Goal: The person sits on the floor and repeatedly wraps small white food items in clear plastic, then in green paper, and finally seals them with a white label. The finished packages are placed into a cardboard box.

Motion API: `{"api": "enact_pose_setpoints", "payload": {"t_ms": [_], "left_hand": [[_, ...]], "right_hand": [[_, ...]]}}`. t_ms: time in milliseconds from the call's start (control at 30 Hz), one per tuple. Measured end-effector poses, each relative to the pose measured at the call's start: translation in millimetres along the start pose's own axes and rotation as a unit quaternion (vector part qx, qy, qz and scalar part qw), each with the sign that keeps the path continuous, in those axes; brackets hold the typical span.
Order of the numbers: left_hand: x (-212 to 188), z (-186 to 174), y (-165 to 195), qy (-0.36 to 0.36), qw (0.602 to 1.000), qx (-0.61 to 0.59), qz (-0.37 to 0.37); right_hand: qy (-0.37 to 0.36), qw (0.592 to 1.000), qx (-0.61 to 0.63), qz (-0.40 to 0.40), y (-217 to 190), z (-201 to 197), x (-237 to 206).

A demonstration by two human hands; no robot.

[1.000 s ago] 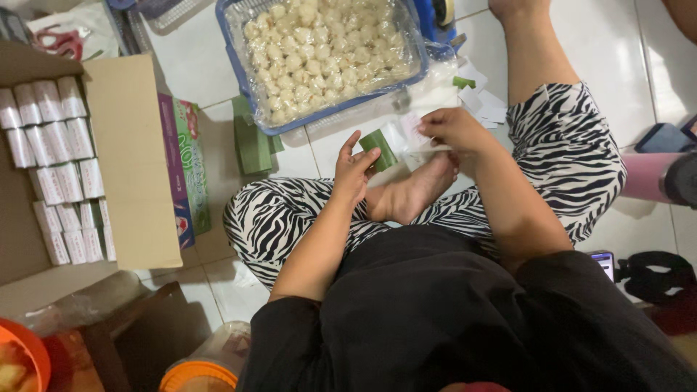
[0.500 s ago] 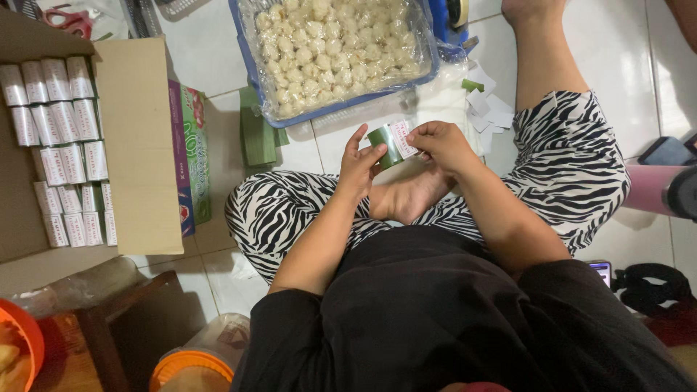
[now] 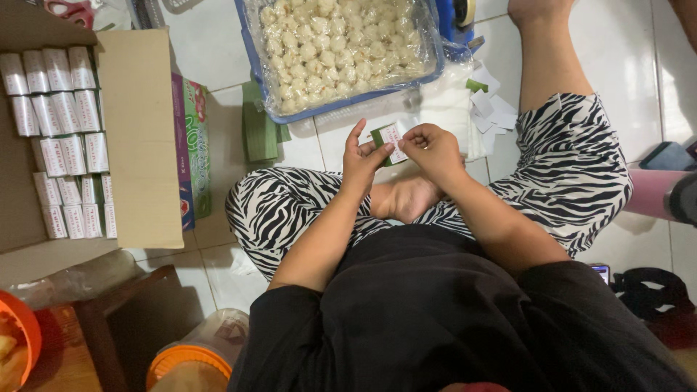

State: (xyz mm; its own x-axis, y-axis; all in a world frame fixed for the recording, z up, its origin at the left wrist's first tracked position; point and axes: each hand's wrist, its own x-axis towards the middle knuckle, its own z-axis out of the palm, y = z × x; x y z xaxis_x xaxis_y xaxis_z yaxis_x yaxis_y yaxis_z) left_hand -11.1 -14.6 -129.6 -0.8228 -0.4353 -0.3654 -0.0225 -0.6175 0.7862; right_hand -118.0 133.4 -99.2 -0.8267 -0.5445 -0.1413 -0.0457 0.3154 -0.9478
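Note:
I sit cross-legged on a white tiled floor in zebra-striped trousers. Both hands hold a small green packet with a white label (image 3: 389,139) above my lap. My left hand (image 3: 361,158) supports its left side with fingers raised. The fingers of my right hand (image 3: 430,147) pinch its right edge. Just beyond the hands stands a blue tray (image 3: 340,106) lined with clear plastic and filled with pale round dumplings. A stack of green packets (image 3: 258,132) lies to the tray's left, and loose white labels (image 3: 491,110) lie to its right.
An open cardboard box (image 3: 138,138) at left holds rows of small white labelled packets. A green carton (image 3: 192,145) leans against it. Orange-lidded containers (image 3: 187,360) and an orange bowl (image 3: 22,334) sit bottom left. A pink bottle (image 3: 653,192) lies at right.
Both hands have come together on the green packet and lifted it slightly; the right fingers now press on its label. The camera has shifted a little.

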Motion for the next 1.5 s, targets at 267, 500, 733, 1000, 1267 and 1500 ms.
{"api": "enact_pose_setpoints", "payload": {"t_ms": [267, 500, 733, 1000, 1267, 1500], "left_hand": [[-0.5, 0.5, 0.0, -0.001, 1.000, 0.009, 0.002], [-0.7, -0.4, 1.8, 0.001, 1.000, -0.012, -0.011], [3.6, -5.9, -4.5, -0.024, 0.994, -0.076, -0.073], [-5.6, 2.8, -25.8, -0.049, 0.997, -0.007, -0.058], [-12.7, 15.2, -8.7, -0.051, 0.998, -0.011, 0.035], [-19.0, 20.7, 2.0, -0.033, 0.999, -0.007, 0.039]], "right_hand": [[0.013, 0.998, 0.043, 0.040, -0.2, 11.8, -3.1], [0.011, 1.000, -0.011, -0.005, -12.5, 7.8, -9.2], [-0.028, 0.995, -0.009, -0.094, -4.9, 10.9, -6.7], [0.030, 0.984, 0.134, -0.115, 37.0, 24.2, -4.1], [0.003, 0.977, 0.191, -0.098, 15.0, 4.6, -12.3], [-0.174, 0.939, 0.275, -0.109, -5.8, 4.3, -29.7]]}}
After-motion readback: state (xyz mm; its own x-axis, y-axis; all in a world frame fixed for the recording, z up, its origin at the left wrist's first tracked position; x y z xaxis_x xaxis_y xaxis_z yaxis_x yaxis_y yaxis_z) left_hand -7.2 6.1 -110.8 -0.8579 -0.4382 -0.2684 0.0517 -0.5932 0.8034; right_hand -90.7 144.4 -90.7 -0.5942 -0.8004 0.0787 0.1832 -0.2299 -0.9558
